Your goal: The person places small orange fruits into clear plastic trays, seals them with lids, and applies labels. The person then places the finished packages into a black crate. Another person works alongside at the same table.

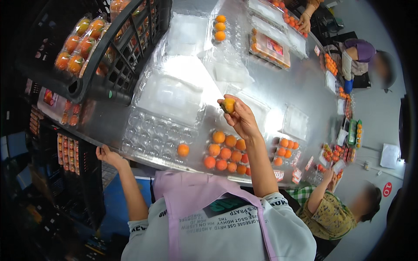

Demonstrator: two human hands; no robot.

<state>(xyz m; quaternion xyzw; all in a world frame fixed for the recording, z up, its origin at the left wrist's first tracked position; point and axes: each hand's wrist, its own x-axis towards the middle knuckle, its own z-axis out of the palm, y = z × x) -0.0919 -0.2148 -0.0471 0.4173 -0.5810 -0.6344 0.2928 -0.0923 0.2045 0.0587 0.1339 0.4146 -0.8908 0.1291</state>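
In my right hand (pixel 244 116), raised over the table, a small yellow-orange persimmon (pixel 228 105) is pinched between thumb and fingers, its dark green leafy cap showing. Below that hand, a clear plastic tray of orange fruit (pixel 225 153) lies near the table's front edge. Left of it is a clear moulded tray (pixel 150 137) with many hollows, where a single orange fruit (pixel 183 150) sits at the right end. My left hand (pixel 111 157) is at the table's front edge on the left, its fingers apart and loosely bent, with nothing seen in it.
A black crate (pixel 122 56) with packed fruit stands at the left. Clear lidded trays (pixel 170 98) lie across the metal table (pixel 261 85). Three orange fruits (pixel 220 28) sit farther back. Other people work along the right side, one in a patterned shirt (pixel 333 213).
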